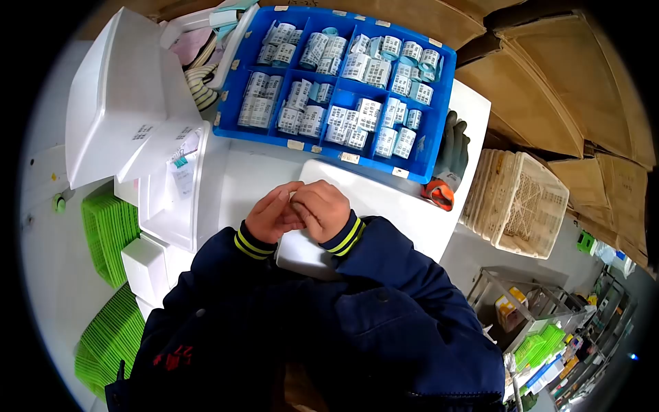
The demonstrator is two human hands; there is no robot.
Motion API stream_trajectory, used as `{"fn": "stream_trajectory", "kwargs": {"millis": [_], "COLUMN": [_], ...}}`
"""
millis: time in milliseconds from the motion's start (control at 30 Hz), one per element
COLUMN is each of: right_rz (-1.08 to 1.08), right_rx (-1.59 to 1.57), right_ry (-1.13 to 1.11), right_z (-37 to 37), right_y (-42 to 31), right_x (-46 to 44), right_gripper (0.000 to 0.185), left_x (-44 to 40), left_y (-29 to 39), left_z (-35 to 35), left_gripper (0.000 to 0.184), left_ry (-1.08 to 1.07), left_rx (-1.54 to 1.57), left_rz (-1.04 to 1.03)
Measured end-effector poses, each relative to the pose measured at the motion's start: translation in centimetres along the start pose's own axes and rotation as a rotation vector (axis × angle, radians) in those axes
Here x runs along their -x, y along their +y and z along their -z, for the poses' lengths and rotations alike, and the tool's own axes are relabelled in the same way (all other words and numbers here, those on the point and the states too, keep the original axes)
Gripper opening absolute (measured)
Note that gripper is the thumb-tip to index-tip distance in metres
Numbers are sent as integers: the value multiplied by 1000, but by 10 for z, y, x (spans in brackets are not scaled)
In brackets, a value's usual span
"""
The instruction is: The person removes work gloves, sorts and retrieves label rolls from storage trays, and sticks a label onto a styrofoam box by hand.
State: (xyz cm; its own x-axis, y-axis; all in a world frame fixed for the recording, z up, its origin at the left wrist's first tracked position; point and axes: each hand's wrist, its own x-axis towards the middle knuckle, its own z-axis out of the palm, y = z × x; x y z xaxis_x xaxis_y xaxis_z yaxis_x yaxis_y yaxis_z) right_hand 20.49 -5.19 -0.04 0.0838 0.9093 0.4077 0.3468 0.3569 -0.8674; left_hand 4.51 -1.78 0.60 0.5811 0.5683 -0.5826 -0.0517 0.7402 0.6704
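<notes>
My left hand and my right hand meet over the left edge of a white board or lid on the white table. Both have curled fingers that touch each other at the fingertips. Whatever may be between them is hidden or too small to name. Beyond them lies a blue divided tray, its compartments holding several rolls of printed white labels with light blue backing.
Dark gloves with an orange cuff lie right of the tray. White bins and green baskets stand at the left. Stacked cream baskets and cardboard boxes are at the right.
</notes>
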Motion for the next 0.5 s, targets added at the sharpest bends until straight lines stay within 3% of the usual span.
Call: {"fn": "stream_trajectory", "kwargs": {"millis": [67,500], "right_rz": [-5,-36], "right_rx": [13,-2], "right_ry": [21,-29], "right_z": [1,-2], "right_y": [1,6], "right_x": [0,4], "right_gripper": [10,20], "left_x": [1,-4], "left_y": [8,12], "left_z": [-4,2], "left_gripper": [37,33], "left_ry": [-30,132], "left_rx": [198,86], "left_rz": [46,108]}}
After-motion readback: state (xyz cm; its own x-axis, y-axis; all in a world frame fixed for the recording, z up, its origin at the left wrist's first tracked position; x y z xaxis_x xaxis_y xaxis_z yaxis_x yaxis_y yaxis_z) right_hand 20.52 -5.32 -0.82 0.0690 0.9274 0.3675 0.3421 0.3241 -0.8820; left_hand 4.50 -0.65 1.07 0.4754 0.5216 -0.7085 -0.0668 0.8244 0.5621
